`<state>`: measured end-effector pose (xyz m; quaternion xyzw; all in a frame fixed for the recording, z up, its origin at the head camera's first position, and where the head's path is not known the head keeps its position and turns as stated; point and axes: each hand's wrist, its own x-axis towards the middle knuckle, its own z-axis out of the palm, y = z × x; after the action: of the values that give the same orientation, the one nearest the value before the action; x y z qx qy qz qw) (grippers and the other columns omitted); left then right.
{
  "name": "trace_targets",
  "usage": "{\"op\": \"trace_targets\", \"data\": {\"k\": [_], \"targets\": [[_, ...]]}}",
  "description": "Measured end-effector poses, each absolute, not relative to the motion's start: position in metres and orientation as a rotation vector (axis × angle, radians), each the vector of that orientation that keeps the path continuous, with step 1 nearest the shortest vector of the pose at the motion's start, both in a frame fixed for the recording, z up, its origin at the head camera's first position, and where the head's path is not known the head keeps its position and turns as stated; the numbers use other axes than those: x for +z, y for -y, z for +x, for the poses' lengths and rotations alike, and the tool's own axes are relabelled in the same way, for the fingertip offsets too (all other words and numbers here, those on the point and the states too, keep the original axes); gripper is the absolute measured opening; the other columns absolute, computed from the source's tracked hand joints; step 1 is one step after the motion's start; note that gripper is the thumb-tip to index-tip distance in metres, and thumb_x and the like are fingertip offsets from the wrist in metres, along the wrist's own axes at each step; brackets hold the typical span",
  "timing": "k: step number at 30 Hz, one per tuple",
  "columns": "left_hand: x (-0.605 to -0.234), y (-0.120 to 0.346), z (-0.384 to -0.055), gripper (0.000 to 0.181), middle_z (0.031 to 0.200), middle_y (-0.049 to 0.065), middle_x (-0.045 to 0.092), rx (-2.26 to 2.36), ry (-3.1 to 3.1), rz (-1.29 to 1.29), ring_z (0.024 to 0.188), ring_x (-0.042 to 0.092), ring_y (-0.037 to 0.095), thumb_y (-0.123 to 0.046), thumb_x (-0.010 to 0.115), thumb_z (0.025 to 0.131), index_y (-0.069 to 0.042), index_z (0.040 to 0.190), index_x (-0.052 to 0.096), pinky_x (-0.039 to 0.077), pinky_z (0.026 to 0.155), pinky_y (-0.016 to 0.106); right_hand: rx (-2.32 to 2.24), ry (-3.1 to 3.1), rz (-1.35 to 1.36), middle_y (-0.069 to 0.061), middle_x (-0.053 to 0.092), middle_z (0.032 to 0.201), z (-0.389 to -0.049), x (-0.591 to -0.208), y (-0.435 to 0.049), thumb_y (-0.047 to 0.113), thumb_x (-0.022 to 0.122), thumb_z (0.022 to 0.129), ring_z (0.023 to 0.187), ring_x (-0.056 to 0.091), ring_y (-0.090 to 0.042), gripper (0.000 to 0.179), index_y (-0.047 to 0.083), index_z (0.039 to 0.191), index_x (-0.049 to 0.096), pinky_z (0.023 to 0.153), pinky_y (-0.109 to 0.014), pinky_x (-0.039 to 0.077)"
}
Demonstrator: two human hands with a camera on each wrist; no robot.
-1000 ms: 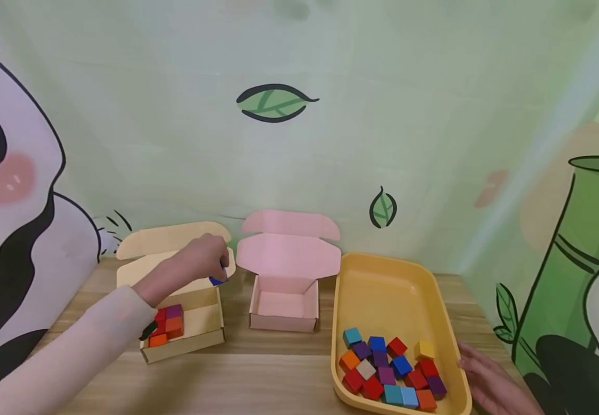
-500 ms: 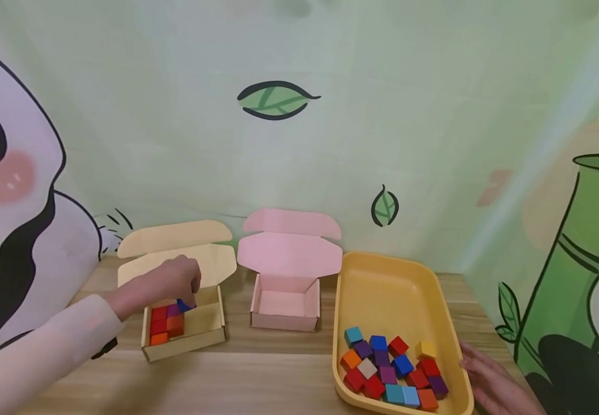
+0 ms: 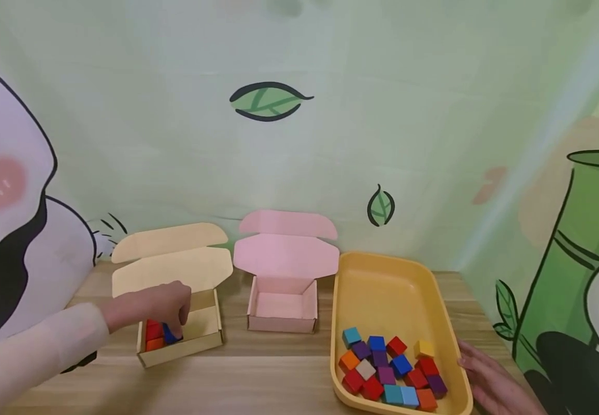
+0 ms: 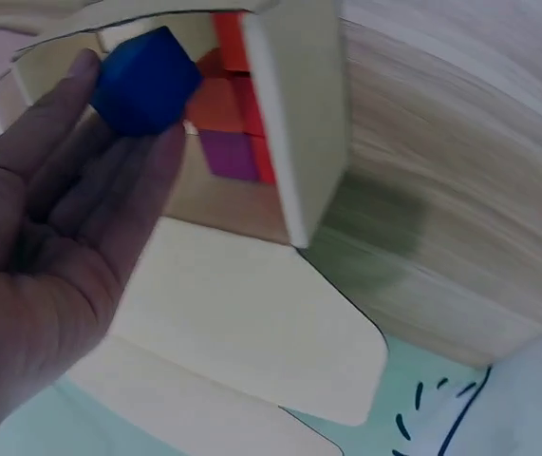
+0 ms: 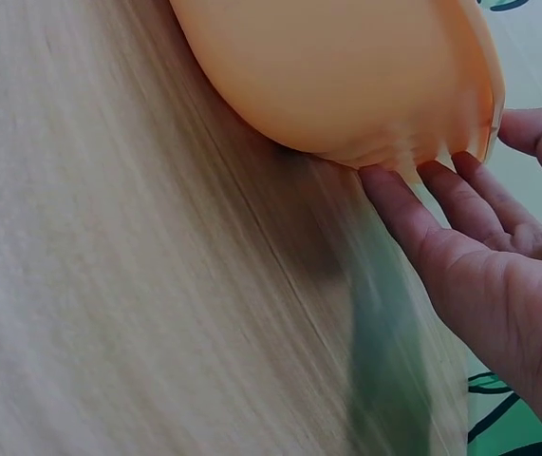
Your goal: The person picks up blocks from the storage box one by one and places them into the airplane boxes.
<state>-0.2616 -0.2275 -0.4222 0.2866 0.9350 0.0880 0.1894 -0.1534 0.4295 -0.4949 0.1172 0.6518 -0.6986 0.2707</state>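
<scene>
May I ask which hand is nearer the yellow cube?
Right: the right hand holds the tray's right side, near the yellow cube; the left hand is far left, at the beige box.

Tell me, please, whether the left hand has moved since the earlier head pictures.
Yes. Judged against the cream box, the left hand, pinching a blue cube, has moved down and leftward in the head view and now reaches inside it.
</scene>
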Motion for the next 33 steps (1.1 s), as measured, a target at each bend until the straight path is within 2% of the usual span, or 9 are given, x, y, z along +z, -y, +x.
{"op": "trace_targets", "data": {"k": [3,5,7,12,19,24,29,33], "targets": [[-0.426,0.231,-0.262,0.014,0.067,-0.007,0.070,0.270,-2.580,0.901,0.059,0.059,0.002,-0.012,0.093,0.070,-0.008,0.072,0.080,0.054,0.058,0.023,-1.899,-1.729,0.303,-0.025,0.010,0.165,-0.154,-0.496,-0.430,0.036,0.049,0.107,0.123,0.057,-0.017,0.086,0.006,0.161,-0.011,0.108,-0.054,0.041],[-0.428,0.232,-0.263,0.013,0.067,-0.008,0.071,0.287,-2.548,0.925,0.060,0.060,0.001,-0.013,0.092,0.071,-0.009,0.073,0.080,0.053,0.058,0.022,-1.901,-1.719,0.273,-0.020,0.013,0.165,-0.154,-0.495,-0.431,0.035,0.047,0.108,0.119,0.058,-0.012,0.085,0.006,0.161,-0.012,0.109,-0.054,0.041],[-0.429,0.233,-0.265,0.012,0.068,-0.008,0.072,0.285,-2.512,0.931,0.061,0.061,-0.001,-0.013,0.092,0.072,-0.009,0.076,0.081,0.053,0.059,0.021,-1.900,-1.714,0.250,-0.021,0.010,0.166,-0.155,-0.495,-0.431,0.035,0.046,0.109,0.119,0.057,-0.010,0.084,0.006,0.160,-0.013,0.110,-0.053,0.040],[-0.430,0.235,-0.274,0.006,0.073,-0.008,0.074,0.249,-2.412,0.926,0.063,0.060,-0.002,-0.009,0.087,0.077,-0.011,0.081,0.083,0.053,0.062,0.019,-1.886,-1.728,0.261,-0.025,-0.014,0.166,-0.156,-0.496,-0.433,0.037,0.045,0.109,0.126,0.055,-0.015,0.085,0.007,0.160,-0.015,0.110,-0.053,0.040],[-0.436,0.230,-0.269,0.016,0.068,-0.010,0.070,0.171,-2.365,0.977,0.056,0.051,-0.001,0.002,0.086,0.076,-0.013,0.074,0.081,0.051,0.056,0.018,-1.905,-1.697,0.246,-0.024,-0.008,0.167,-0.155,-0.497,-0.431,0.035,0.044,0.109,0.122,0.057,-0.014,0.083,0.007,0.160,-0.015,0.110,-0.054,0.040],[-0.438,0.225,-0.268,0.021,0.062,-0.012,0.064,0.116,-2.348,1.055,0.053,0.047,-0.003,0.005,0.082,0.076,-0.014,0.068,0.077,0.046,0.052,0.017,-1.894,-1.719,0.297,-0.027,-0.014,0.165,-0.153,-0.498,-0.431,0.036,0.045,0.108,0.130,0.054,-0.023,0.085,0.006,0.160,-0.015,0.109,-0.055,0.041],[-0.434,0.222,-0.271,0.013,0.070,-0.013,0.064,0.092,-2.368,0.990,0.060,0.051,0.002,-0.004,0.081,0.084,-0.016,0.079,0.078,0.051,0.062,0.020,-1.868,-1.752,0.299,-0.028,-0.015,0.164,-0.153,-0.497,-0.432,0.039,0.045,0.108,0.136,0.048,-0.030,0.086,0.005,0.160,-0.015,0.108,-0.055,0.042],[-0.428,0.212,-0.274,0.014,0.071,-0.012,0.061,0.129,-2.426,0.987,0.061,0.051,0.005,-0.003,0.074,0.088,-0.015,0.080,0.077,0.050,0.063,0.022,-1.868,-1.754,0.299,-0.027,-0.013,0.165,-0.154,-0.496,-0.432,0.039,0.046,0.108,0.133,0.051,-0.025,0.086,0.006,0.160,-0.014,0.108,-0.054,0.042]]}}
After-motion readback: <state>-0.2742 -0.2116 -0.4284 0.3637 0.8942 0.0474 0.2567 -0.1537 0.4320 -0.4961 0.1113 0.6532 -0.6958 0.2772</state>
